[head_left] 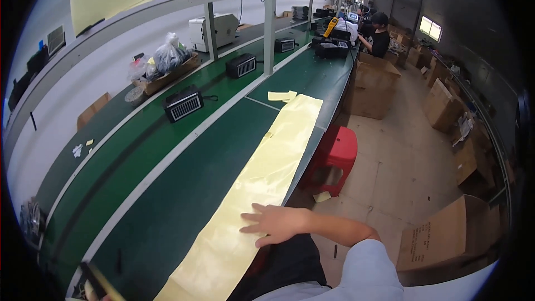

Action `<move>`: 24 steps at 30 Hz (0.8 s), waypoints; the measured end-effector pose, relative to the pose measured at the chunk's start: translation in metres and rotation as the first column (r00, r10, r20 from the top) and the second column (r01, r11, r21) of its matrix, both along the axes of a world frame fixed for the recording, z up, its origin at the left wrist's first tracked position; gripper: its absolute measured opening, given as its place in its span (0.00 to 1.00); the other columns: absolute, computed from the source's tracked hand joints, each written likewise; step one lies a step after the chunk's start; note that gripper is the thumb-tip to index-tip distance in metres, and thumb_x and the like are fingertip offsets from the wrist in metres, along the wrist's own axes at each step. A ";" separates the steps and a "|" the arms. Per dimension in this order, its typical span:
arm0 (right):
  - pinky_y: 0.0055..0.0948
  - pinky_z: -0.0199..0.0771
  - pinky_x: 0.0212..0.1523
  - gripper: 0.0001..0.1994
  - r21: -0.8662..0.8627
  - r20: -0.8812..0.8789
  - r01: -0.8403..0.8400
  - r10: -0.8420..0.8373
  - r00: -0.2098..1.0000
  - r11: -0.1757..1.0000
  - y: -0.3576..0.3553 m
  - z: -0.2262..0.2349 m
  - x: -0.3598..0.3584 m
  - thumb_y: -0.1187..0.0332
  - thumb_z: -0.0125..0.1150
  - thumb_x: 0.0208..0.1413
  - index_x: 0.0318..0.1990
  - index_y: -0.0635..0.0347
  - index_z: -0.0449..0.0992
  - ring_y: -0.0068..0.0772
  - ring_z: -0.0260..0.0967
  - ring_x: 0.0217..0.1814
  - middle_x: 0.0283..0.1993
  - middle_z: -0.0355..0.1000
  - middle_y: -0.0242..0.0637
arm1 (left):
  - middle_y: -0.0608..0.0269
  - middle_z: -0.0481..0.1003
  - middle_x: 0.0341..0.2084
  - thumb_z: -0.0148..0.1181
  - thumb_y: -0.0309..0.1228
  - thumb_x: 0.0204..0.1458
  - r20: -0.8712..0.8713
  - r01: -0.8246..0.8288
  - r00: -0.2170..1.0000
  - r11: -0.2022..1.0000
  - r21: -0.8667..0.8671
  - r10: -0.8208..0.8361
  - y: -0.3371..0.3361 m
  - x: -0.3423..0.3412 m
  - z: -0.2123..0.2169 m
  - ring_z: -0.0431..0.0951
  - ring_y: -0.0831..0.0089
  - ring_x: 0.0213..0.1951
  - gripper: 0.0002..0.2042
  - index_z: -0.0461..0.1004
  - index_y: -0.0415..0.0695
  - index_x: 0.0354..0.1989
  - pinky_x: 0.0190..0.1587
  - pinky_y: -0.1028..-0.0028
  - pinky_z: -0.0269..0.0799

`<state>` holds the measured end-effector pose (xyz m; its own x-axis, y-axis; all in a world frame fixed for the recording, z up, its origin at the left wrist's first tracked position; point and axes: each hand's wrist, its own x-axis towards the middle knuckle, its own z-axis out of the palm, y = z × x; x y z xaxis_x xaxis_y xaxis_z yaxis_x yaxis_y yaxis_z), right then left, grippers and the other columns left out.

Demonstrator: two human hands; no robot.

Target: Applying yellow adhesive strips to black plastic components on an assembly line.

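A red stool [341, 146] stands on the floor [384, 164] beside the tabletop [192, 184], near a large cardboard box [369, 90]. Three black boxy devices [242, 66] sit spaced along the green belt [139, 150]; behind them are a carton [188, 67] of plastic bags [169, 56] and a pale machine [227, 29].

The sheet [245, 200] lies along the right side of the bench [184, 189], from the bottom of the frame to its centre, the right hand [273, 224] on its lower part. A scrap [280, 96] lies at its upper end. Left of the bench runs the belt [111, 170], bearing 3 devices [241, 66] in a row. Beyond them, at upper left, bags [170, 57] sit in a tray [181, 72], left of a machine [225, 30]. Right of the bench stands a stool [340, 144]; behind it, a carton [370, 89], then a co-worker [381, 39] at upper right.
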<state>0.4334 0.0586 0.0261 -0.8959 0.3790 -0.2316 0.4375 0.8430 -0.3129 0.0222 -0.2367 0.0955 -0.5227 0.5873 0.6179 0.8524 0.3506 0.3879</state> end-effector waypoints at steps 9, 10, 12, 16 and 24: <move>0.40 0.65 0.60 0.27 -0.582 -0.414 -0.466 0.250 0.875 0.666 0.029 0.028 -0.002 0.54 0.62 0.57 0.60 0.59 0.69 0.49 0.67 0.60 0.58 0.69 0.51 | 0.49 0.74 0.47 0.60 0.19 0.45 0.106 0.673 0.728 0.676 -0.299 -0.677 0.114 0.143 -0.075 0.74 0.53 0.48 0.17 0.82 0.49 0.44 0.52 0.61 0.70; 0.38 0.67 0.60 0.23 -0.349 -0.421 -0.192 0.030 0.907 0.917 0.058 0.048 0.016 0.59 0.64 0.55 0.57 0.59 0.73 0.47 0.68 0.59 0.57 0.71 0.47 | 0.49 0.75 0.46 0.61 0.20 0.43 0.008 0.662 0.712 0.667 -0.343 -0.702 0.112 0.142 -0.075 0.74 0.53 0.48 0.17 0.82 0.48 0.44 0.52 0.60 0.69; 0.38 0.65 0.59 0.20 -0.094 -0.750 0.398 -0.328 0.575 0.913 0.142 0.056 0.038 0.59 0.62 0.53 0.51 0.58 0.76 0.44 0.70 0.56 0.53 0.74 0.47 | 0.48 0.75 0.46 0.62 0.21 0.41 0.003 0.628 0.749 0.709 -0.320 -0.662 0.102 0.138 -0.088 0.74 0.52 0.48 0.18 0.82 0.48 0.43 0.52 0.60 0.69; 0.45 0.70 0.55 0.27 0.196 -0.749 0.931 -0.566 0.344 0.307 0.299 -0.016 0.200 0.52 0.60 0.53 0.51 0.66 0.73 0.56 0.69 0.55 0.50 0.73 0.55 | 0.47 0.75 0.44 0.62 0.20 0.40 -0.045 0.665 0.728 0.720 -0.198 -0.684 0.101 0.144 -0.118 0.74 0.51 0.47 0.17 0.82 0.45 0.41 0.51 0.59 0.69; 0.45 0.68 0.59 0.36 0.162 -0.278 0.984 -0.954 0.112 0.068 0.296 -0.029 0.200 0.41 0.66 0.46 0.52 0.66 0.74 0.56 0.68 0.60 0.58 0.69 0.56 | 0.46 0.76 0.41 0.62 0.18 0.42 -0.032 0.612 0.783 0.778 -0.140 -0.621 0.095 0.136 -0.116 0.75 0.50 0.44 0.11 0.81 0.39 0.35 0.48 0.57 0.71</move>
